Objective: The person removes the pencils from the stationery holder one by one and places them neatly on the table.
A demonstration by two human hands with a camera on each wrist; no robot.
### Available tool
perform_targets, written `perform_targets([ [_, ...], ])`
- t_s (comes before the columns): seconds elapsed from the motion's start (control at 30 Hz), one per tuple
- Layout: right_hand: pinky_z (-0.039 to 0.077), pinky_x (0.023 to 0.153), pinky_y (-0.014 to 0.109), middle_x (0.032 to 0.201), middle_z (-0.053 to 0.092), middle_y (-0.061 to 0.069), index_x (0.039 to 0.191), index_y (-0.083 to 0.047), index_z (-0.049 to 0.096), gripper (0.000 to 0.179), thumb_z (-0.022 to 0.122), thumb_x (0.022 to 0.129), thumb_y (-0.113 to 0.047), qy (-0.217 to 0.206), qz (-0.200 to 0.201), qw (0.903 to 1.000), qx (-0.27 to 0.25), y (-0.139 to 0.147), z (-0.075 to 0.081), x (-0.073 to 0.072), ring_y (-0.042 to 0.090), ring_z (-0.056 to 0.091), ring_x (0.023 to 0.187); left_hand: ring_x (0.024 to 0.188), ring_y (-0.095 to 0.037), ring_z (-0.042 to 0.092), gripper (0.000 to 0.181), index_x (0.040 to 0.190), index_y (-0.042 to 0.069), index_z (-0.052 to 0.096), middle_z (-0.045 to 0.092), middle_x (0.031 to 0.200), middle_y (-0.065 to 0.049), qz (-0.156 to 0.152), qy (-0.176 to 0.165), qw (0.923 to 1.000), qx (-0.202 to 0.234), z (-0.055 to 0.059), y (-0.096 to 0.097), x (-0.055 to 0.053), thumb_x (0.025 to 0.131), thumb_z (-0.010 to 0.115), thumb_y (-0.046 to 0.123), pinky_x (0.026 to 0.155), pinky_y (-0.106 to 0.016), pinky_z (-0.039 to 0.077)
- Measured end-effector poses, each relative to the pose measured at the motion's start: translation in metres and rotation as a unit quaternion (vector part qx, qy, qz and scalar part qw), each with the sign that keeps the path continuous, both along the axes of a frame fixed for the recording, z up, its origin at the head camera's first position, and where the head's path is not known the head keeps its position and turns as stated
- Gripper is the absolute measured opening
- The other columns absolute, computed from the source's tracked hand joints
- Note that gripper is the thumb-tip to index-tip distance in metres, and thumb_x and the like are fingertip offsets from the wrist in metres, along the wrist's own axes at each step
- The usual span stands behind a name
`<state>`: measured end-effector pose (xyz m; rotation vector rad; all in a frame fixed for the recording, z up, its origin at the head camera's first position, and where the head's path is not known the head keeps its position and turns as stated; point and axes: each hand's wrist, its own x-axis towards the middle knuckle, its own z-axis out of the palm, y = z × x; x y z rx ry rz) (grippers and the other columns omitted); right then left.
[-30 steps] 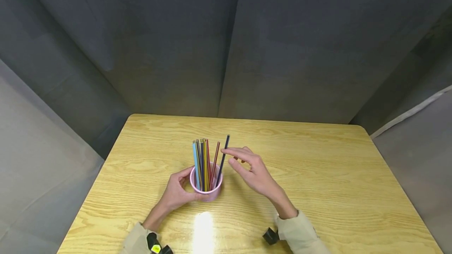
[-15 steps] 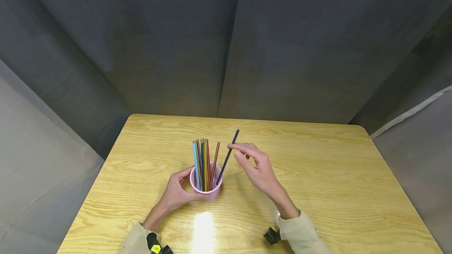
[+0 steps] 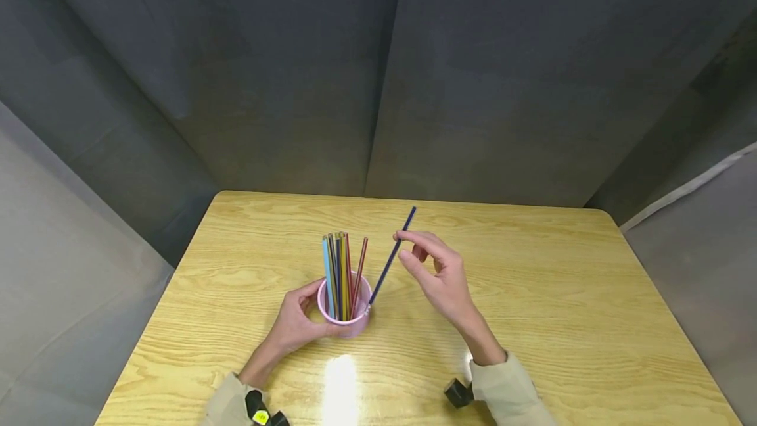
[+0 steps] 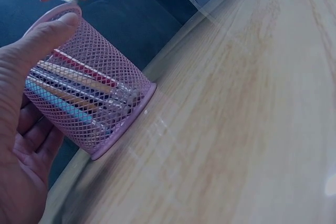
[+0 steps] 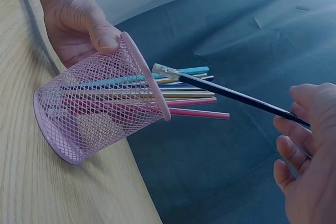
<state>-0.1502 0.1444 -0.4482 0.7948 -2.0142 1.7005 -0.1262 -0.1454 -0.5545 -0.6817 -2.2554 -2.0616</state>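
Observation:
My left hand [image 3: 296, 324] curls round the side of a pink mesh pen holder [image 3: 355, 329], its thumb near the rim. Inside lean several coloured pencils [image 3: 343, 268], light blue, dark, yellowish and red, with clear caps at their lower ends in the left wrist view. Between its fingers my right hand [image 3: 440, 278] pinches a dark blue pencil [image 3: 390, 261] near its upper part. That pencil slants up to the right. Its clear cap [image 5: 165, 71] is at the holder's mouth in the right wrist view; whether it touches the rim, I cannot tell.
A wood-grain table [image 3: 562, 281] carries the holder, with its far edge against dark grey curtains [image 3: 284, 84]. Paler cloth [image 3: 59, 268] hangs at the left. Black wrist devices [image 3: 458, 393] sit at both sleeves.
My right hand has moved up and to the right, drawing the dark blue pencil from inside the holder to its mouth and tilting it more. The left hand and holder have stayed almost still.

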Motion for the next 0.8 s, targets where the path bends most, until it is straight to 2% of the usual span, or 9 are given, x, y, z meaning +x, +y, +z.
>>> perform_targets([
  [0.2,0.048,0.076,0.027,0.117,0.073,0.014,0.128,0.002,0.070,0.044,0.078,0.085,0.012,-0.010,-0.008,0.9998,0.012,0.001,0.000,0.000,0.021,0.054,0.082,0.125,-0.011,0.063,0.083,0.139,-0.006,0.061,0.067,0.136,-0.022,0.001,-0.002,1.0000,0.005,0.000,0.001,0.000,0.064,0.097,0.000,0.112,-0.024,0.048],
  [0.43,0.047,0.073,0.032,0.113,0.072,0.008,0.130,-0.003,0.071,0.050,0.082,0.083,0.009,-0.005,-0.015,0.9994,0.029,0.002,-0.003,-0.001,0.029,0.052,0.081,0.128,-0.013,0.062,0.086,0.141,-0.001,0.061,0.067,0.138,-0.017,0.003,-0.003,1.0000,-0.008,0.001,0.000,0.000,0.064,0.099,0.005,0.114,-0.024,0.045],
  [0.8,0.047,0.071,0.036,0.105,0.070,0.015,0.131,0.000,0.069,0.056,0.086,0.078,0.009,-0.019,-0.022,0.9974,0.066,0.007,-0.020,-0.012,0.020,0.051,0.083,0.129,-0.014,0.062,0.086,0.142,-0.002,0.060,0.066,0.139,-0.018,0.004,0.003,1.0000,-0.005,0.000,0.000,0.000,0.066,0.098,0.004,0.115,-0.024,0.045],
])
